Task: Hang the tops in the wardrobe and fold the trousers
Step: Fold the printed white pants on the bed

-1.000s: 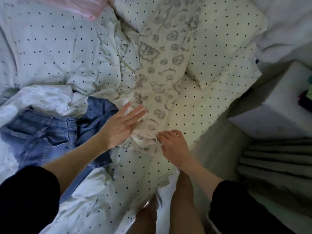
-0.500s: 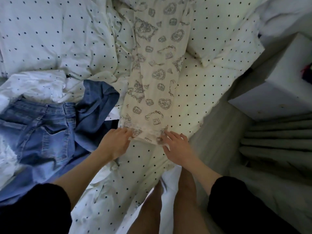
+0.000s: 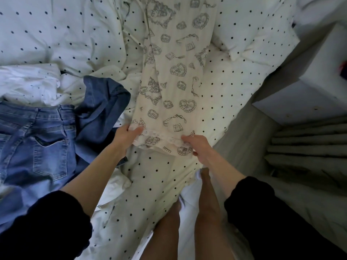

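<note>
Both your left hand [image 3: 125, 135] and right hand [image 3: 197, 145] pinch the hem of the trousers [image 3: 169, 87]; they look light and floppy, so hold both corners taut.

The bed [image 3: 221, 102] lies open to the right of the patterned trousers [image 3: 172, 87], a bare dotted strip running up to the pillow [image 3: 249, 32]. To their left the way is crowded: a dark blue garment [image 3: 101, 106] bunches just beside them, with jeans [image 3: 37, 139] and a white heap [image 3: 28, 83] beyond. Past the bed's right edge stands a white cabinet [image 3: 308, 94]. The near sheet [image 3: 150, 184] below the hem is passable.
</note>
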Demonstrator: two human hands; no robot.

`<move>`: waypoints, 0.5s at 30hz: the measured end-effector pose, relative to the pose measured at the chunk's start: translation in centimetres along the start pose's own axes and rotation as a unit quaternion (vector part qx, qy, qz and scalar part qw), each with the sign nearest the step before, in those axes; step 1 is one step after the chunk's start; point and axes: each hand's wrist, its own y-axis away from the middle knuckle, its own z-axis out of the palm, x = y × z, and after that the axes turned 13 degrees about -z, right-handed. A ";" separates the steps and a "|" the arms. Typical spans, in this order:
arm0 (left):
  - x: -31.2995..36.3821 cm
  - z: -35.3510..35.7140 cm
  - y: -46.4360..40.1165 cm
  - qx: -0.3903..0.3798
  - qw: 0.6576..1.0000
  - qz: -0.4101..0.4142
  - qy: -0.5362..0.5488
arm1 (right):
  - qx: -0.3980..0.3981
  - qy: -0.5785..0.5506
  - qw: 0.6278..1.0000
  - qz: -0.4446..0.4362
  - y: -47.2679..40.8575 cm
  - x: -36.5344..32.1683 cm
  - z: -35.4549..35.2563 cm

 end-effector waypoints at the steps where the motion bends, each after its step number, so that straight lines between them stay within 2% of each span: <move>1: 0.0 0.0 0.2 0.005 1.000 -0.003 0.016 | 0.011 0.007 1.000 0.000 0.1 0.1 -0.1; 6: 0.1 -1.1 2.5 -0.033 0.999 -0.029 0.033 | 0.033 0.023 0.999 -0.008 2.7 0.1 -0.8; 10: -1.1 -2.2 6.0 -0.071 0.993 -0.087 0.029 | 0.019 0.023 1.000 0.004 6.3 -0.1 -1.7; 15: -5.8 -2.9 10.3 -0.089 0.982 -0.167 0.005 | -0.023 0.066 0.994 0.082 12.2 1.8 -2.8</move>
